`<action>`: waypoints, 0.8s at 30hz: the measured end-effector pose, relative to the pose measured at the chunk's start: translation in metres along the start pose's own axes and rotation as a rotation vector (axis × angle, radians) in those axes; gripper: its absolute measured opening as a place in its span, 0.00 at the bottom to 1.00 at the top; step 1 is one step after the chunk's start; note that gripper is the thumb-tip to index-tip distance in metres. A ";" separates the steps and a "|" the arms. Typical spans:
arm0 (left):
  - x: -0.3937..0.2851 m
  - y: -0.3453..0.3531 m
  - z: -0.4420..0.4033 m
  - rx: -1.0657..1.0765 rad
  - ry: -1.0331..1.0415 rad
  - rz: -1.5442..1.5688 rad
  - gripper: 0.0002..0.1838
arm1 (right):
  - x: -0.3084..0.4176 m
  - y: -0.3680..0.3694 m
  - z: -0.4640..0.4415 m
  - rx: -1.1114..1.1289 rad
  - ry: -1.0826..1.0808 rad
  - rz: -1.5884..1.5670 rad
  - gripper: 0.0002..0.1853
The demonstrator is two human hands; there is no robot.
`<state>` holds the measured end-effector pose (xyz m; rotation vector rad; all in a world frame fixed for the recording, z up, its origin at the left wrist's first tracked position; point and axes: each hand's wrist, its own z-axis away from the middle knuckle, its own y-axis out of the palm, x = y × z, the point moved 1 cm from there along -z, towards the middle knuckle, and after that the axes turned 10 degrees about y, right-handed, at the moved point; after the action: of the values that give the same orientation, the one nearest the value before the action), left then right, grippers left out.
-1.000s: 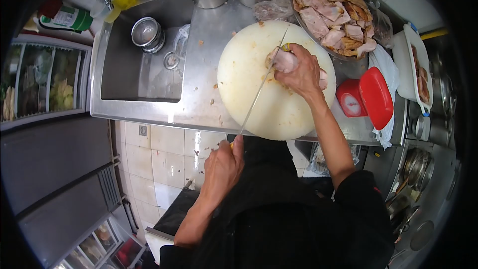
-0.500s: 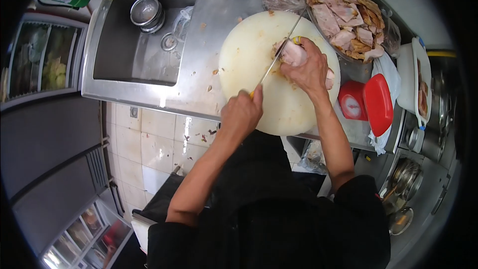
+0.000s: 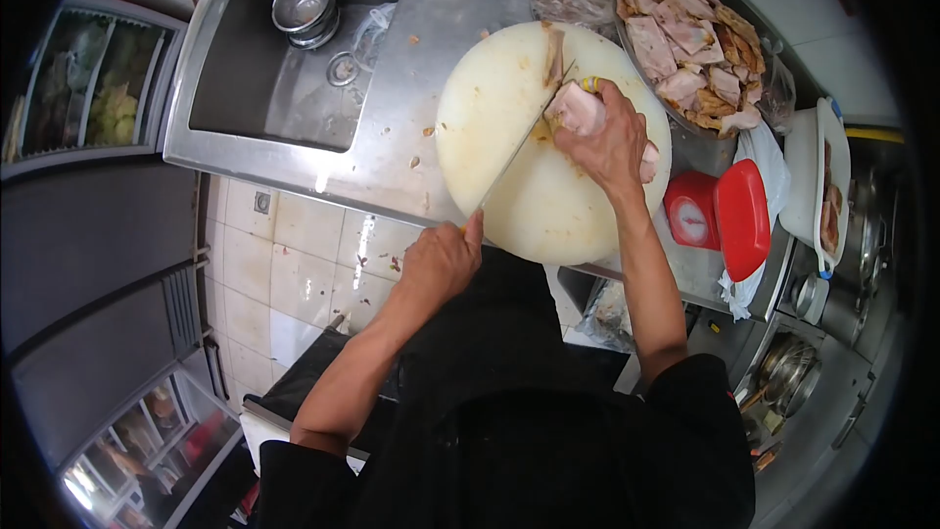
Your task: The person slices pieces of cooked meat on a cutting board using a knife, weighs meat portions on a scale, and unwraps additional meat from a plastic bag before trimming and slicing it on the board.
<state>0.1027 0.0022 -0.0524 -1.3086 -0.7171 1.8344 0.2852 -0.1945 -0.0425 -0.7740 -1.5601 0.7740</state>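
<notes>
My left hand (image 3: 441,260) is closed round the handle of a long knife (image 3: 511,159), near the front edge of a round white cutting board (image 3: 480,108). The blade slants across the board, its far end by the left side of a block of cooked meat (image 3: 580,110). My right hand (image 3: 609,142) grips that block, fingers curled over it, with a yellow band (image 3: 590,84) at one fingertip. A thin meat slice (image 3: 554,54) lies on the board beyond the blade. Another pale meat piece (image 3: 648,163) shows beside my right wrist, partly hidden.
A big tray of meat pieces (image 3: 690,49) stands at the back right, beside a plastic bag of meat (image 3: 576,4). Right of the board is a red scale (image 3: 691,211), then a white tub (image 3: 805,171). To the left is a sink (image 3: 245,88) with small metal bowls (image 3: 304,10).
My left hand has drawn the knife back toward me and to the left. A thin slice now lies apart from the block. My right hand keeps its hold; the view has shifted slightly.
</notes>
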 end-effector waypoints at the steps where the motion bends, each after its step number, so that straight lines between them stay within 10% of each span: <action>1: -0.005 -0.004 0.002 -0.013 -0.027 0.014 0.31 | 0.000 0.001 0.002 -0.019 -0.013 -0.009 0.40; 10: 0.015 -0.035 0.052 0.026 -0.261 0.140 0.37 | 0.002 -0.033 0.004 0.174 0.059 0.222 0.41; 19: 0.016 -0.057 0.072 -0.030 -0.275 0.254 0.39 | 0.001 -0.060 0.014 0.097 0.579 0.112 0.47; 24: 0.038 -0.037 0.084 0.012 -0.303 0.326 0.40 | -0.005 -0.064 0.008 0.011 -0.721 0.423 0.39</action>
<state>0.0252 0.0534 -0.0161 -1.2062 -0.6750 2.3308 0.2743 -0.2348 0.0071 -0.8818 -2.0443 1.4884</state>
